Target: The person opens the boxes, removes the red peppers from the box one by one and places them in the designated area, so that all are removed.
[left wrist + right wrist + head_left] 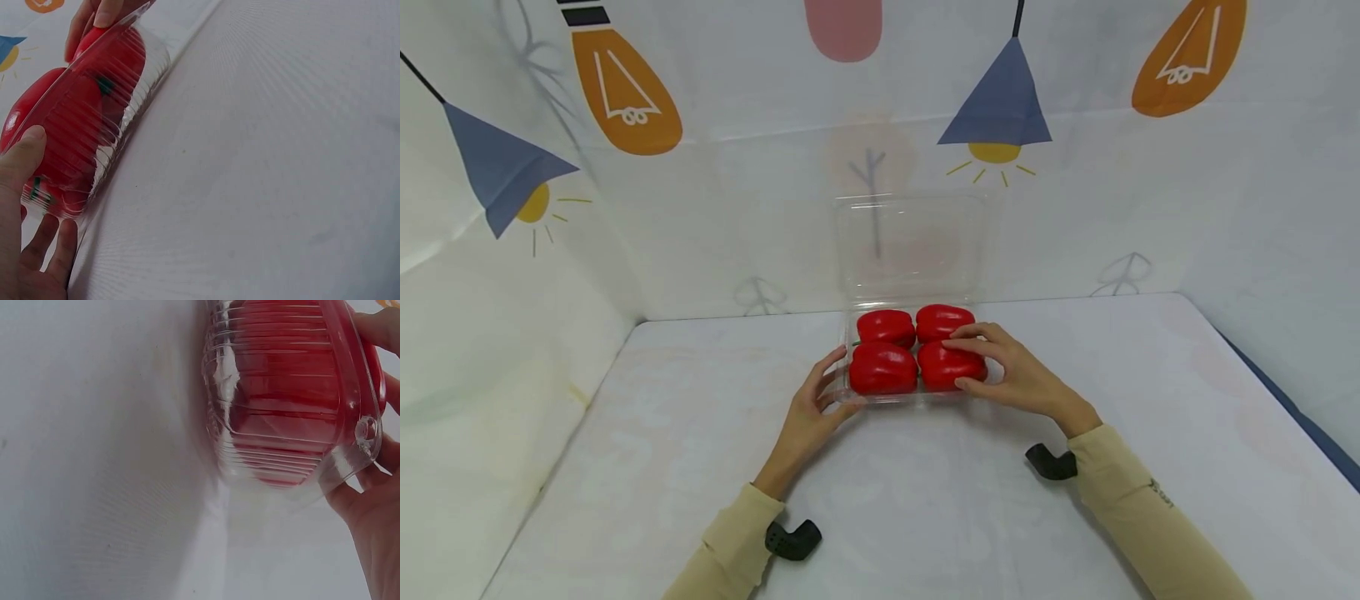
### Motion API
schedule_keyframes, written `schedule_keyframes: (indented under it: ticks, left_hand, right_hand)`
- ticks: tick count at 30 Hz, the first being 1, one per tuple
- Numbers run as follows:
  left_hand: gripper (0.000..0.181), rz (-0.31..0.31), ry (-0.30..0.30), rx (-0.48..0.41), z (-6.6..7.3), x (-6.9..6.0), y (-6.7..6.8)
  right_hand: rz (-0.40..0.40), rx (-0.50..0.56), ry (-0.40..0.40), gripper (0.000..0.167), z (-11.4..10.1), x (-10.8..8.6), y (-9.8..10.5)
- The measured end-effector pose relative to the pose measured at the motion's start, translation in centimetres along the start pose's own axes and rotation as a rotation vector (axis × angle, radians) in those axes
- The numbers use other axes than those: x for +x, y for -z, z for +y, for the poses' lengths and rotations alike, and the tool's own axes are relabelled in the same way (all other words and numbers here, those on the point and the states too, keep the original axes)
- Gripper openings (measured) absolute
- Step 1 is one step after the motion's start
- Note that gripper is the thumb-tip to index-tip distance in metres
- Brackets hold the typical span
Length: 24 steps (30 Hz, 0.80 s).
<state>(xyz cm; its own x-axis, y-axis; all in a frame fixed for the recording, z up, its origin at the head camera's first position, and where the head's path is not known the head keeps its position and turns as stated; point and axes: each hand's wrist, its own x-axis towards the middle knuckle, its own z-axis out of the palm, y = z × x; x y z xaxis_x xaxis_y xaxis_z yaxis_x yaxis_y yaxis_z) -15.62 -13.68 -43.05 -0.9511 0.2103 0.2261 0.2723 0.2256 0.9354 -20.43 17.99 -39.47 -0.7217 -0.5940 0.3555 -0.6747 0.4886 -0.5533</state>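
Observation:
Several red bell peppers (883,369) lie in two rows inside a clear plastic clamshell container (917,400). Its lid (912,250) stands raised at the back. My left hand (811,417) holds the container's left side; in the left wrist view the thumb (28,153) lies against the front and fingers reach round the left end. My right hand (1018,375) curls round the front right pepper (946,367), thumb at its front and fingers over its top. In the right wrist view, some right fingers (340,497) lie beside the container's rim, and the ribbed wall covers much of the pepper (281,394).
The container stands on a white-covered table (895,517) near its back edge. Behind it hangs a white cloth (737,217) printed with lamps and bulbs. Black curved pieces (793,540) show at both sleeves.

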Motion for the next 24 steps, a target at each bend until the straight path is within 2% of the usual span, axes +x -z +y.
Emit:
schedule_keyframes:
  ticks: [7,12,24]
  left_hand:
    - [0.076,0.005,-0.012,0.005,0.01,-0.03,-0.03]
    - [0.075,0.005,0.001,0.000,0.02,-0.03,-0.03]
    - [0.075,0.004,-0.017,-0.008,0.16,-0.09,0.03]
  right_hand:
    - [0.022,0.057,-0.028,0.052,0.22,0.09,-0.21]
    - [0.036,0.076,-0.048,0.052,0.19,0.09,-0.26]
    - [0.092,0.095,-0.026,0.053,0.46,0.10,-0.42]
